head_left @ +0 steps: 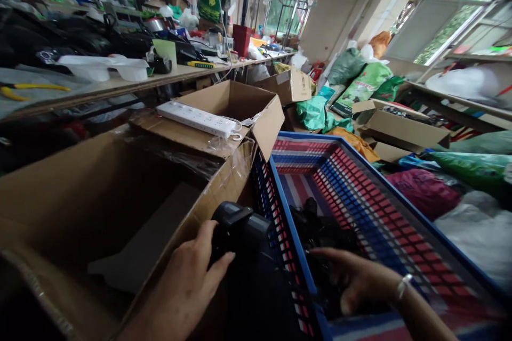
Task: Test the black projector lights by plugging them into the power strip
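My left hand point(186, 274) is closed on a dark, rounded black plastic object point(242, 224) with a glossy cylindrical top, between the cardboard box and the crate. Its lower part is lost in shadow, and I cannot make out its kind. Inside the blue crate point(298, 240), lined with red, white and blue striped sheeting, lies a heap of black parts point(320, 224), too dark to tell apart. Over that heap reaches my right hand point(356, 279), index finger stretched out and thumb apart, with a bracelet on the wrist. No held thing shows in it.
At left stands a large open cardboard box point(52, 181); a white power strip point(198, 117) rests on its flap. Behind runs a cluttered workbench point(176, 75) with yellow-handled pliers point(36, 88). Bags point(424, 192) and another open carton point(400, 130) crowd the right side.
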Tool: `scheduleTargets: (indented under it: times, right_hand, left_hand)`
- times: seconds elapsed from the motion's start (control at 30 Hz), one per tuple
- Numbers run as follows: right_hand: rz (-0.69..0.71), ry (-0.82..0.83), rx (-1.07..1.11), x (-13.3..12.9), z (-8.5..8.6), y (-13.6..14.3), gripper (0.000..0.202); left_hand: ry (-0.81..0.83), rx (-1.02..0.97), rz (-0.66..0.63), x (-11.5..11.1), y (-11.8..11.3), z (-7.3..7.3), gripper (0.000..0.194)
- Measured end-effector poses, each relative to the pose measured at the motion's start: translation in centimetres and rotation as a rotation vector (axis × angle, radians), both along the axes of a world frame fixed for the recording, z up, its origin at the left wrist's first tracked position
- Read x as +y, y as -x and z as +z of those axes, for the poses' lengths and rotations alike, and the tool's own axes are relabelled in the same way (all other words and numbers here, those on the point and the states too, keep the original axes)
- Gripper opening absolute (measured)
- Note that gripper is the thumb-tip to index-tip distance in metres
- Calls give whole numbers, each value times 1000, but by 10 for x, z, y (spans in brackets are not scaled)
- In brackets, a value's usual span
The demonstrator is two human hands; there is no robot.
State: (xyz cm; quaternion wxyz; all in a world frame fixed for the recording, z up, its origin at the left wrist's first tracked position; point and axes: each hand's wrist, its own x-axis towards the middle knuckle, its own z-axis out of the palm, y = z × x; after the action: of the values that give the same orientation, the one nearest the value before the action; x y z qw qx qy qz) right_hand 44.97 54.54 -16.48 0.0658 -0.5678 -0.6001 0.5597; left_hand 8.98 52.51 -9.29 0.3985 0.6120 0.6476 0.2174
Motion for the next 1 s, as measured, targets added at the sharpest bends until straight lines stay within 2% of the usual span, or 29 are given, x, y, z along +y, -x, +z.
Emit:
scheduleTargets:
  times: [0.03, 0.07, 0.17, 0.2, 0.3, 0.4, 0.5, 0.63, 0.7, 0.8, 0.9, 1.0]
  right_hand:
    - [54, -14, -47, -11, -12, 3, 95]
    - [79, -67, -73, -22, -25, 9, 84]
    - [-23, -329, -103, -46, -57, 28, 23]
    - [-81, -405, -110, -49, -64, 31, 11]
    - [-216, -637, -142, -39, -67, 26, 12]
    - [-312, -816, -204, -3, -46, 20, 19]
    - [-318, -881, -229, 47, -12, 38, 29]
    - [-181, -968, -29, 115, 37, 108, 29]
    - [-130, -1024, 75, 148, 58, 152, 30]
    - [-46, -1158, 55, 200, 84, 212, 29]
    - [-17, -1231, -30, 251, 97, 255, 25]
    - [-43, -1239, -98, 293, 96, 281, 20]
  left_hand:
    - [-8, -38, 12, 1, 2, -1, 28]
    - [-18, -79, 26, 3, 5, -1, 28]
    - [-30, -194, 81, 8, 16, 1, 33]
    - [-34, -235, 100, 10, 21, 4, 34]
    - [-56, -353, 185, 14, 37, 16, 35]
    - [-63, -431, 289, 14, 59, 29, 37]
    - [-98, -522, 414, 11, 83, 35, 45]
    - [-123, -739, 617, 8, 110, 37, 59]
    - [-125, -844, 663, 9, 121, 34, 59]
    - [-106, -935, 701, 16, 132, 26, 54]
    - [-90, -992, 720, 28, 137, 17, 49]
    - [-117, -1002, 764, 44, 136, 11, 45]
